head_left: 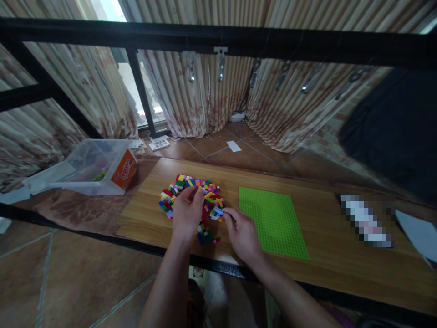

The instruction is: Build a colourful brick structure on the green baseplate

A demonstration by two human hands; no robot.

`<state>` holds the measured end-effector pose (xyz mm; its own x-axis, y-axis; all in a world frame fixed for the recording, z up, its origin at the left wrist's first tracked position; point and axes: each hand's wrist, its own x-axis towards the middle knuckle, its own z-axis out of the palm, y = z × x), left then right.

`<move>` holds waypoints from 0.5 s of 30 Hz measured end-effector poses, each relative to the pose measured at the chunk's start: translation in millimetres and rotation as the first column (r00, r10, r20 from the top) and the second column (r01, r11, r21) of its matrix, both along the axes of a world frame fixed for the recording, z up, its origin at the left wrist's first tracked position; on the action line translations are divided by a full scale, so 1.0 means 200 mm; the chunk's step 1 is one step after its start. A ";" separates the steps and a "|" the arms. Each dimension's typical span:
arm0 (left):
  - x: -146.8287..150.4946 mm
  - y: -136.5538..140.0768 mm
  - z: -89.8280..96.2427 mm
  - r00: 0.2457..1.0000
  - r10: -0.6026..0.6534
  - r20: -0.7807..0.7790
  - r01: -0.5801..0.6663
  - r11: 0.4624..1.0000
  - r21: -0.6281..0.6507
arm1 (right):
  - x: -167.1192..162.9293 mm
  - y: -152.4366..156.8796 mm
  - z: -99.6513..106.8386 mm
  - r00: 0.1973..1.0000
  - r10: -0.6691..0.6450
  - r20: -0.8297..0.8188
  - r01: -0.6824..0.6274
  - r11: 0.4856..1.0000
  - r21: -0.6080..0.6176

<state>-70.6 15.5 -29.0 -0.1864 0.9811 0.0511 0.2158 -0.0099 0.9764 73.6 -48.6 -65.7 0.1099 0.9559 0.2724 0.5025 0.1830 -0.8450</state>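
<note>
Right hand [243, 231] pinched nearly closed on what looks like a pale-blue piece [218, 211], left hand [187, 212] curled, contents unclear, over the brick pile [212, 187] under and beyond its fingers; light fingertip pressure, lifting pieces singly, should avoid scatter.

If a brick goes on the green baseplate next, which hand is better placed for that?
Probably the right hand: it is close beside the green baseplate and seems to pinch a small pale piece, while the left hand is farther off, at the brick pile.
</note>
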 end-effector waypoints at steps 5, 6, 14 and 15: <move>0.08 -0.06 0.01 0.999 -0.031 -0.040 0.029 0.999 -0.031 | -0.06 0.04 0.08 0.787 -0.133 -0.602 0.010 0.979 -0.203; 0.10 -0.07 0.02 0.998 -0.038 -0.053 0.036 0.999 -0.035 | -0.07 0.04 0.10 0.755 -0.121 -0.644 -0.014 0.980 -0.200; 0.13 -0.10 0.05 0.998 -0.005 -0.067 0.011 0.997 0.083 | -0.15 0.12 0.19 0.879 -0.067 -0.471 0.013 0.993 -0.118; 0.12 -0.09 0.05 0.998 -0.005 -0.066 0.011 0.996 0.085 | -0.17 0.14 0.20 0.911 -0.064 -0.408 0.029 0.995 -0.093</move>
